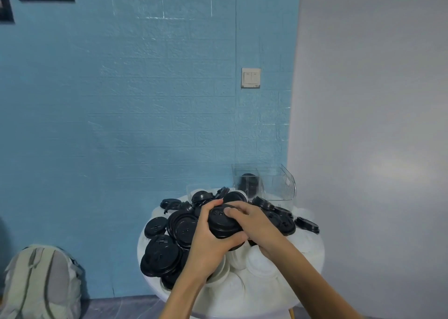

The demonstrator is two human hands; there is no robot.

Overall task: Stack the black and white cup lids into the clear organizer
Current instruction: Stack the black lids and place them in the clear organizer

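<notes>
A small stack of black lids is held above the pile between both hands. My left hand wraps it from the left and below. My right hand presses on its top and right side. Loose black lids cover the left and back of the round white table, and white lids lie at the front. The clear organizer stands at the back right, with a few black lids stacked in its left compartment.
A grey-white backpack sits on the floor at the lower left, against the blue wall. A light switch is on the wall above the table. A grey wall rises to the right.
</notes>
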